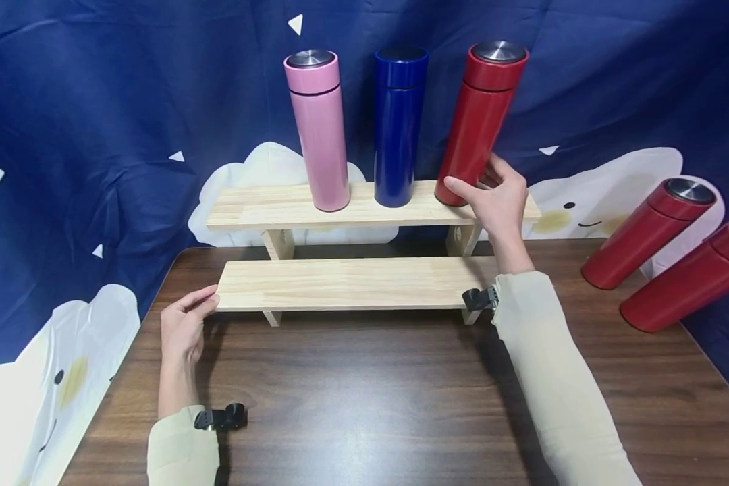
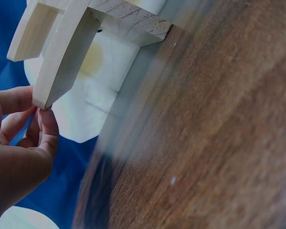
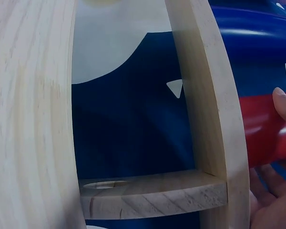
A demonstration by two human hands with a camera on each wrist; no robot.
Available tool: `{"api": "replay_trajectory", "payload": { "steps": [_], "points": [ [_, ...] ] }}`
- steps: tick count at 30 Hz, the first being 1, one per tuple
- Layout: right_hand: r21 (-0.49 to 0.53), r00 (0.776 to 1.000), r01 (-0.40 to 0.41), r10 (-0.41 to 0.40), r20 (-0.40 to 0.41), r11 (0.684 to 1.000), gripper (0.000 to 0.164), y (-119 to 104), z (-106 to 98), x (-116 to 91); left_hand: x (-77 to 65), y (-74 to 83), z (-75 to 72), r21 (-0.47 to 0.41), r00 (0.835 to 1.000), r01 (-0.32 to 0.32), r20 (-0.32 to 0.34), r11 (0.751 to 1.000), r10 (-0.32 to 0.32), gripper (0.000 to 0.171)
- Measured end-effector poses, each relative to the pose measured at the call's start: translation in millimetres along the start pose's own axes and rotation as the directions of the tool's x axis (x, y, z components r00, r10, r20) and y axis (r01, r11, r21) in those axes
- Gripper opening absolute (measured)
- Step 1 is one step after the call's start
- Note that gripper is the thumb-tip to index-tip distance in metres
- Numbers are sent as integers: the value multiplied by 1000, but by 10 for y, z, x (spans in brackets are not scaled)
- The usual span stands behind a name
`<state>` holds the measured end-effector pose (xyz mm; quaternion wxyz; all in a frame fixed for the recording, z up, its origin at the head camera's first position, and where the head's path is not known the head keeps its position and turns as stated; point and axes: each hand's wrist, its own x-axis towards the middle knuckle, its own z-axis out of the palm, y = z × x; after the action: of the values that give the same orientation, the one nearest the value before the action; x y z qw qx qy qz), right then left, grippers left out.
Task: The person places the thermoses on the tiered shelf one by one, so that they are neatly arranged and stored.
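Observation:
A two-tier wooden shelf (image 1: pixel 352 287) stands on the table. My right hand (image 1: pixel 503 197) grips the lower part of a red thermos bottle (image 1: pixel 482 121) at the right of the upper tier; the bottle leans slightly right in the head view. To its left on that tier stand a blue thermos bottle (image 1: pixel 399 131) and a pink one (image 1: pixel 319 135). My left hand (image 1: pixel 185 324) pinches the left end of the lower board, thumb on one face and fingers on the other, as the left wrist view shows at the board end (image 2: pixel 62 62).
Two more red thermos bottles (image 1: pixel 646 233) (image 1: pixel 698 277) stand on the table at the right. A dark blue curtain (image 1: pixel 127 101) with white cloud faces hangs behind the brown wooden table (image 1: pixel 352 391). Each wrist wears a small black camera (image 1: pixel 221 416).

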<state>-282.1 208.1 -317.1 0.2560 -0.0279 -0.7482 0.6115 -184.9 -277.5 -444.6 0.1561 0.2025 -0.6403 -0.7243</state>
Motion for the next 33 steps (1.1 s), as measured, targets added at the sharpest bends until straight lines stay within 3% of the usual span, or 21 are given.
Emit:
{"api": "replay_trajectory", "payload": {
  "steps": [11,33],
  "points": [
    [-39,1000,0,0,13,999,71,2,31,40,29,-19,-11,-37,1000,-11,1,999,12,26],
    [-51,999,-1,2,34,999,74,31,-28,37,12,-14,0,-13,1000,9,6,1000,-8,27]
  ]
}}
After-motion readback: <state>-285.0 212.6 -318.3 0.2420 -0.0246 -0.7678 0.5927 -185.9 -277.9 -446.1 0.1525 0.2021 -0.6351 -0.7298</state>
